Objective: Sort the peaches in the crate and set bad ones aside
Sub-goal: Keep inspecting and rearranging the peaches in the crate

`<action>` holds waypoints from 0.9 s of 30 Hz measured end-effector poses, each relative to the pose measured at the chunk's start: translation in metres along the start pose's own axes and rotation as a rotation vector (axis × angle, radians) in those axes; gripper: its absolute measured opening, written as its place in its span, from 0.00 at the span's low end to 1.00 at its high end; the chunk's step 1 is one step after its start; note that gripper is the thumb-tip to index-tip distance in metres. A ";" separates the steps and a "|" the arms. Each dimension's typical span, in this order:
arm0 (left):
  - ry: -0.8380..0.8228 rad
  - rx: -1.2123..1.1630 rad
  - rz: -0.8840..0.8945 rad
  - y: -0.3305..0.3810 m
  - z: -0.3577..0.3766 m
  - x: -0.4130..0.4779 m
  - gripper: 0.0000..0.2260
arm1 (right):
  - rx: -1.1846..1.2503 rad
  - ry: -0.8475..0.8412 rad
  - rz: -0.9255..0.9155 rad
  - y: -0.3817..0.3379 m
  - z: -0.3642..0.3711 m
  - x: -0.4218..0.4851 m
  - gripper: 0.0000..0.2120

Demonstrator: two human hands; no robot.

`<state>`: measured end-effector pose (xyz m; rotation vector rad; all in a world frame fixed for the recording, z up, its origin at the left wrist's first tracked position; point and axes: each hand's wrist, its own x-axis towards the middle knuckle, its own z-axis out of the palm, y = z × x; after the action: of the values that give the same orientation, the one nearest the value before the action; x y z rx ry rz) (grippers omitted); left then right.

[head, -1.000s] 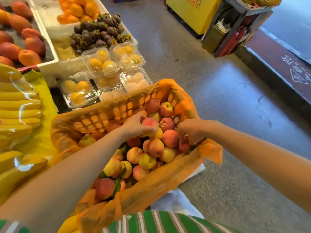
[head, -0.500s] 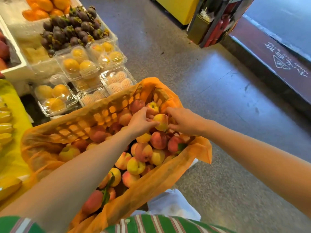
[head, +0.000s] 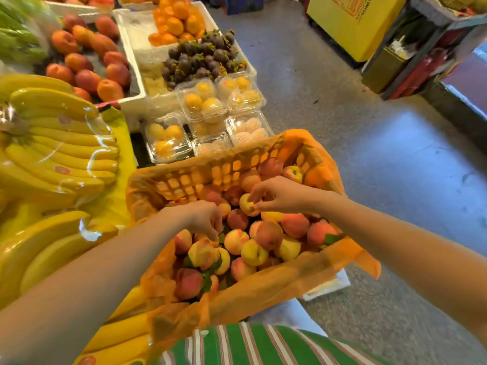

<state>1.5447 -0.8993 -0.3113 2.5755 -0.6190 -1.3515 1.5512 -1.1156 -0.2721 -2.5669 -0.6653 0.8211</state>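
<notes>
Right hand (head: 279, 193) pinching yellow peach (head: 247, 205), just above pile in crate (head: 195, 177). Left hand (head: 200, 219) curled down among peaches (head: 268, 234) beneath it; can't tell if gripping anything.

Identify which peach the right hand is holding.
The yellow peach near the far side of the crate, pinched between thumb and fingers of the right hand. The peaches around it are redder and unheld.
</notes>
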 end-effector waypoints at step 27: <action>0.563 -0.490 0.089 -0.048 0.004 -0.044 0.26 | 0.178 -0.208 0.032 -0.011 0.045 0.045 0.13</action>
<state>1.5327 -0.8372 -0.2968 2.3146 -0.2552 -0.5926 1.5525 -1.0735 -0.3212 -2.3592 -0.5824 1.1165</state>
